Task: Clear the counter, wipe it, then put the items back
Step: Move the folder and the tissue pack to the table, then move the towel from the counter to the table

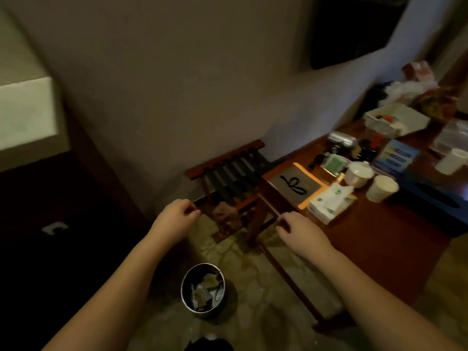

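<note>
At three o'clock, the wooden counter stays crowded: tissue pack, paper cup, lidded white cup. Clearing looks barely begun. The left hand and right hand, apart, pinch something indistinct.

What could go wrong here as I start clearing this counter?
1. The two paper cups and stand among crowded items; if they hold liquid, a bump while lifting neighbours could spill it on the tissue pack.
2. The tissue pack sits near the counter edge and may get knocked off.
3. The bin stands on the floor below your left hand and right hand; in this dim light you might kick it.
</note>
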